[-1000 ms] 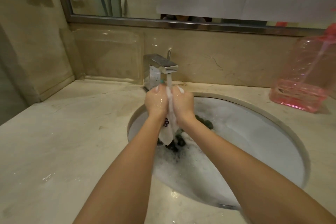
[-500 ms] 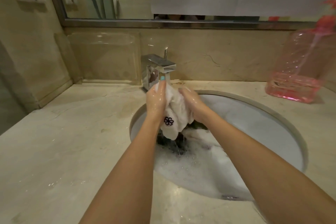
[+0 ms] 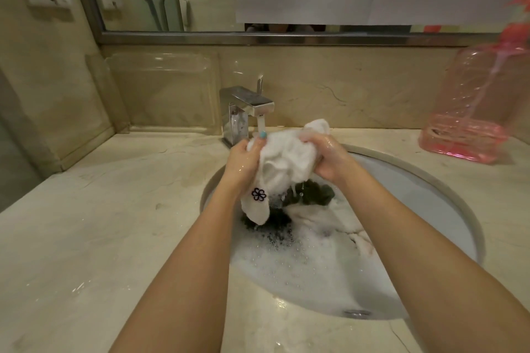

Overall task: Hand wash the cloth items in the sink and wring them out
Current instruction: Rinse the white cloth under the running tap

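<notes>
Currently in hands: white sock point(image 3: 284, 163) with a flower mark, bunched between left hand point(image 3: 241, 162) and right hand point(image 3: 329, 157), both gripping it, just under the running faucet point(image 3: 246, 106).
Below hands: dark cloth point(image 3: 312, 195) and another white cloth point(image 3: 324, 223), lying in suds in the sink point(image 3: 447, 189).
Progress: likely mid-wash; sock being rinsed, wringing and the other items left.

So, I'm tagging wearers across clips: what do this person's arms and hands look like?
The left forearm and right forearm are bare: no sleeves, watch or bracelet visible. The left hand and right hand are wet, glossy, with no rings showing; one left fingernail wears turquoise polish.
</notes>
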